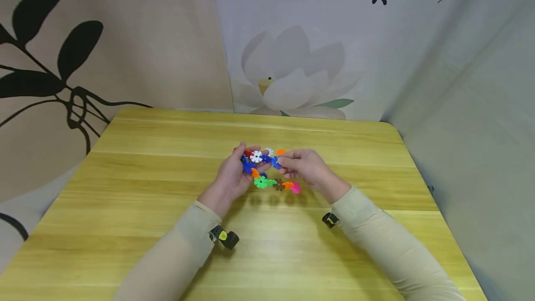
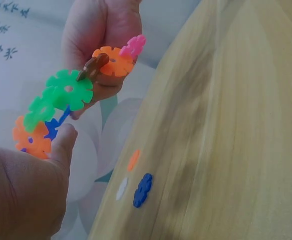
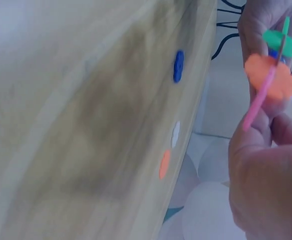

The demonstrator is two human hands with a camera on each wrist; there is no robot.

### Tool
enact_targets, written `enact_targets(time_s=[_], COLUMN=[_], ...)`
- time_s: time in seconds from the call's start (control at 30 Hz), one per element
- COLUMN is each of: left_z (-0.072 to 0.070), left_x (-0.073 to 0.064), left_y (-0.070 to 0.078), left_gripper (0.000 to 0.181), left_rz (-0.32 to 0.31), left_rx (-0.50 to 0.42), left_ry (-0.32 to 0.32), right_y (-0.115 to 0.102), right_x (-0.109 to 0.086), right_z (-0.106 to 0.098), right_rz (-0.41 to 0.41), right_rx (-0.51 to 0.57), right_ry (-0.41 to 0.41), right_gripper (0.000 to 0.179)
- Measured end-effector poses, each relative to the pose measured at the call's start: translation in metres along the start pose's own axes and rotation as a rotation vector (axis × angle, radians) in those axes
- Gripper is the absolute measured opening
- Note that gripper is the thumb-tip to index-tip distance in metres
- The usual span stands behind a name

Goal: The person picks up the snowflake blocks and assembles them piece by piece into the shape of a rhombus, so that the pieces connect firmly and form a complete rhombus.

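A chain of interlocking plastic snowflake discs hangs between my hands, its green disc [image 1: 261, 182], brown disc [image 1: 278, 184] and pink disc [image 1: 296, 187] dangling over the table. My left hand [image 1: 231, 175] holds the chain near its blue and orange pieces, thumb up and fingers behind. A white disc [image 1: 256, 156] of the chain shows between the hands. My right hand [image 1: 309, 168] pinches a blue disc [image 1: 276, 162] between thumb and fingers, right at the blue pieces by the left fingertips. In the left wrist view, the orange disc [image 2: 113, 61] near the pink end overlaps the right hand.
Loose on the wooden table [image 1: 167, 199] lie a blue disc [image 2: 142, 190], a white disc [image 2: 121, 189] and an orange disc [image 2: 133, 160], beyond the hands. A printed curtain [image 1: 292, 68] stands behind the table's far edge, and another hangs along the right side.
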State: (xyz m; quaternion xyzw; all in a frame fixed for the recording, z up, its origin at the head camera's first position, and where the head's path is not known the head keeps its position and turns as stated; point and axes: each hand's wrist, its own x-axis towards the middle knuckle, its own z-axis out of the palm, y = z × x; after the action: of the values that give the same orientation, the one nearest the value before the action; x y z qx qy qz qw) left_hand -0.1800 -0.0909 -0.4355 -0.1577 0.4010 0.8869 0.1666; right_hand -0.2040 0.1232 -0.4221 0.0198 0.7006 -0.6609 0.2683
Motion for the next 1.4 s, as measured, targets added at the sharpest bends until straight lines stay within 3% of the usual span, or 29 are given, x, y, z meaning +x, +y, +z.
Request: enact_targets(time_s=[0.23,0.63,0.93,1.07,1.2,1.4], left_z=[0.003,0.003,0.003,0.004,0.004,0.003], left_x=[-0.003,-0.006,-0.007,-0.007,-0.007,-0.007], left_y=[-0.001,0.0,-0.002,-0.003,-0.004,-0.007], left_gripper=[0.054,0.056,0.053,0.043,0.032,0.039], left_rz=[0.007,0.02,0.039,0.075,0.087,0.058], left_rx=[0.012,-0.023,0.038,0.118,0.201,0.24], left_ry=[0.001,0.012,-0.023,-0.061,-0.054,-0.055], right_y=[-0.001,-0.005,-0.006,-0.004,-0.003,-0.003], right_x=[-0.007,-0.014,-0.016,-0.017,-0.017,-0.016], right_z=[0.006,0.003,0.01,0.015,0.018,0.018], right_rz=[0.041,0.007,-0.009,-0.024,-0.035,-0.057], right_rx=[0.107,0.02,0.003,-0.046,-0.124,-0.165], right_ry=[-0.03,0.016,0.048,0.094,0.121,0.128], right_gripper=[0.018,0.021,0.017,0.016,0.021,0.022])
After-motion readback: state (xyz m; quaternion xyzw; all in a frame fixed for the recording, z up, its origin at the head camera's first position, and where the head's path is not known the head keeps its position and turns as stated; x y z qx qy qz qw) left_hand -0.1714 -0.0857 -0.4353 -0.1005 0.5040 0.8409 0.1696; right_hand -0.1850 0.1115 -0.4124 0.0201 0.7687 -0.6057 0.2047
